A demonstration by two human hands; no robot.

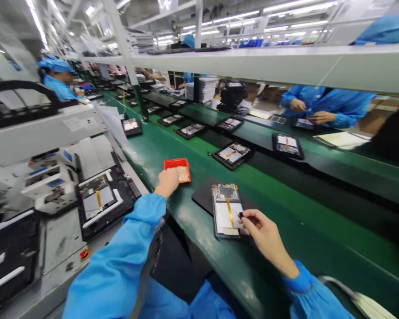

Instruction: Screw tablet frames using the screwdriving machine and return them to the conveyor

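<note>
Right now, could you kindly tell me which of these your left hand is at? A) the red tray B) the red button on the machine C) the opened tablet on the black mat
A: the left hand is at the edge of the red tray, while the right hand pinches a small black item over the opened tablet.
</note>
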